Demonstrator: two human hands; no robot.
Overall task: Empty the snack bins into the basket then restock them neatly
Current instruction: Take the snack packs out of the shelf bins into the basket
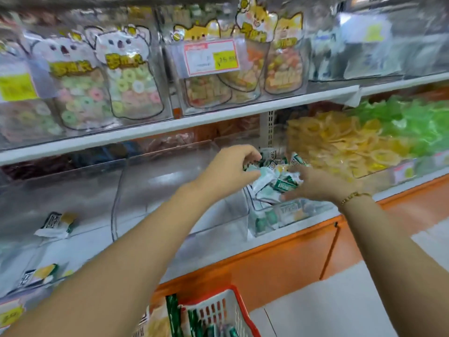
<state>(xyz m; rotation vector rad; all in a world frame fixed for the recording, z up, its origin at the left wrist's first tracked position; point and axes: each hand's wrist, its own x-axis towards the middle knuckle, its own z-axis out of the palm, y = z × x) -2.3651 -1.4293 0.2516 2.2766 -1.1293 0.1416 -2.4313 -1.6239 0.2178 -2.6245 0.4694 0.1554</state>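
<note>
A clear plastic bin [252, 210] on the lower shelf holds a heap of small green-and-white snack packets [279, 183]. My left hand [230, 166] is over the heap, fingers curled round several packets. My right hand [318, 183] comes in from the right, fingers spread and pressed against the side of the heap. The red-and-white basket [226, 310] stands at the bottom of the view, below the shelf, with green and yellow packets in it. The clear bin [170, 190] left of the heap holds nothing that I can see.
Two loose packets [56, 224] lie in the clear bins at far left. Bins of yellow rings [340, 147] and green sweets [413, 117] sit to the right. Bagged candy [131, 76] hangs on the upper shelf. An orange cabinet front [279, 259] runs below the shelf.
</note>
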